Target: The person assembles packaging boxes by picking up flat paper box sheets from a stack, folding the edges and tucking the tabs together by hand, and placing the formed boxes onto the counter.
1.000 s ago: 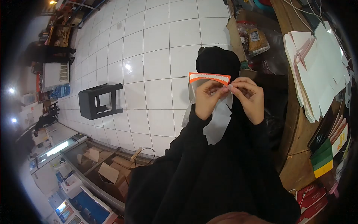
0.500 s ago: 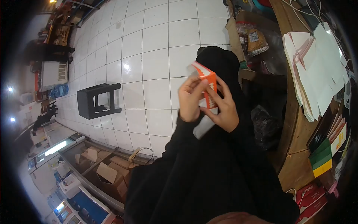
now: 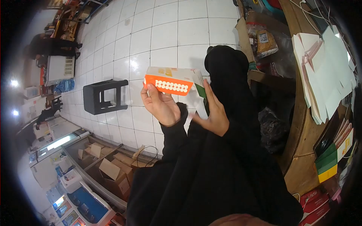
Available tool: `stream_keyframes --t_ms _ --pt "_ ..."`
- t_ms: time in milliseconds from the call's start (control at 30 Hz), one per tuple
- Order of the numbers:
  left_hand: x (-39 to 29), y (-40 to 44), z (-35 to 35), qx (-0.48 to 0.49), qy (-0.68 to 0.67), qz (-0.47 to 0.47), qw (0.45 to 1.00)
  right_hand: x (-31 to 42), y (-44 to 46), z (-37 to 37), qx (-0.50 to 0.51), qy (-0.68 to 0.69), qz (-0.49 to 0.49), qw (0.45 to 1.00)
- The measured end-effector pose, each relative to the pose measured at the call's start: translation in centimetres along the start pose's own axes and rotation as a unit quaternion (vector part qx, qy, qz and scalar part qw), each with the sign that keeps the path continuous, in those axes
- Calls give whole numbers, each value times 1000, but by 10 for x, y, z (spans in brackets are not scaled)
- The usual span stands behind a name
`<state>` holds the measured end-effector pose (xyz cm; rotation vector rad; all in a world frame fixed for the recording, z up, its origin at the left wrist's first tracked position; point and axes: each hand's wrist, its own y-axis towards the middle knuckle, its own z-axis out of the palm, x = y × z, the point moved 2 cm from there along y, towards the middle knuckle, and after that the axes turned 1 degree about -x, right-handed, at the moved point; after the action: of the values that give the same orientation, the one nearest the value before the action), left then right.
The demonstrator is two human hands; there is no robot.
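Observation:
In front of my lap, a cardboard box (image 3: 169, 87) with an orange side, white round dots and a pale printed top lies sideways in the air. My left hand (image 3: 163, 107) grips its left end, thumb on the orange face and fingers underneath. At the box's right end, where a green edge and a white flap (image 3: 199, 104) show, my right hand (image 3: 214, 113) rests with straight fingers against it. The right thumb stands apart and is blurred. What the box contains is hidden.
A dark stool (image 3: 103, 97) stands on the tiled floor. To the right, a wooden desk (image 3: 298, 150) bears stacked flat cardboard sheets (image 3: 320, 75). Open cartons (image 3: 113, 171) lie in a compartment at lower left. A person in dark clothes (image 3: 56, 47) stands far left.
The box has turned from upright to lengthwise and moved left, showing its dotted orange side. My left hand moved left with it; my right hand has straightened against its right end.

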<state>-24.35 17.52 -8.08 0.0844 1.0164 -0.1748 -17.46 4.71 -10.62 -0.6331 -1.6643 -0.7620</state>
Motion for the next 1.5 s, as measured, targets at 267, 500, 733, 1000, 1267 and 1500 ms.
stream_keyframes --t_ms 267,500,733,1000,1267,1500 --pt "14 -35 26 47 23 -174 983 3 25 -29 47 -146 -233 960" --pt "28 -34 8 141 278 18 950 9 28 -44 -20 17 21 999" --pt "33 -47 11 139 361 51 921 8 34 -62 -75 39 88 993" --pt "32 -57 32 131 93 -215 963 14 33 -61 -102 179 109 972" --pt "36 -57 26 158 150 -247 944 21 26 -51 -107 169 112 973" --pt "42 -45 12 220 143 -230 937 23 26 -51 -134 41 17 990"
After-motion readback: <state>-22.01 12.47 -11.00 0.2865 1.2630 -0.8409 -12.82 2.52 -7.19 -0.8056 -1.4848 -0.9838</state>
